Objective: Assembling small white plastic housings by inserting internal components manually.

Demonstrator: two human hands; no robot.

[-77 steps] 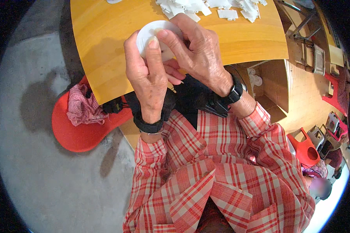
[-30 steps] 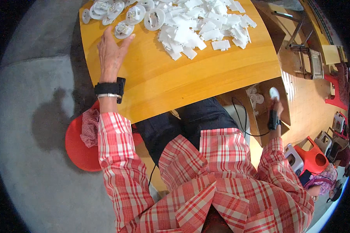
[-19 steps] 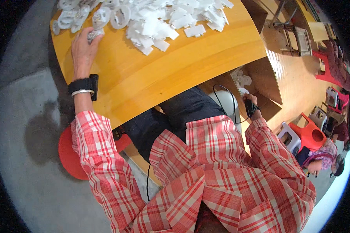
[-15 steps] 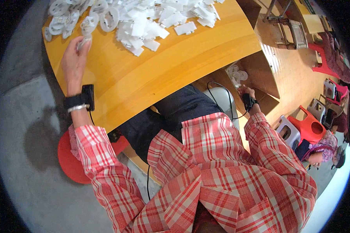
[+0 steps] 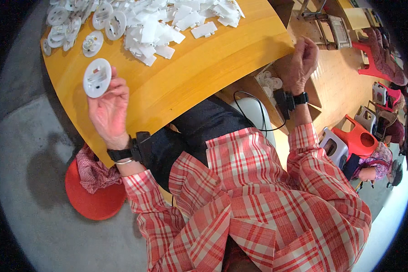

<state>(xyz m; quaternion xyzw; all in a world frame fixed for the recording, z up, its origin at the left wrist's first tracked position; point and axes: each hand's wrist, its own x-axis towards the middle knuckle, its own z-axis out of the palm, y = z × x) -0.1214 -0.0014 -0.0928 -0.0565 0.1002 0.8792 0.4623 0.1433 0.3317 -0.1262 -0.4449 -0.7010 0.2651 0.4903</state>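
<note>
L hand (image 5: 109,112), palm up, has a white disc (image 5: 97,79) pinched at its edge btwn thumb & fingers, near the loose discs (image 5: 92,44) & pile of flat white pcs (image 5: 154,34) on the table (image 5: 190,75). R hand (image 5: 305,59) is by the table corner, fingers half curled; can't tell if it has anything. Step now: prob. pick-up of one disc. Next move calls for a steady edge grip & R hand brought over.

Left hand (image 5: 109,111) out at ten o'clock, palm turned up, fingers pinching! | Right hand (image 5: 303,63) up at two o'clock, fingers loosely curled | Right forearm (image 5: 302,115) pointing to twelve!
</note>
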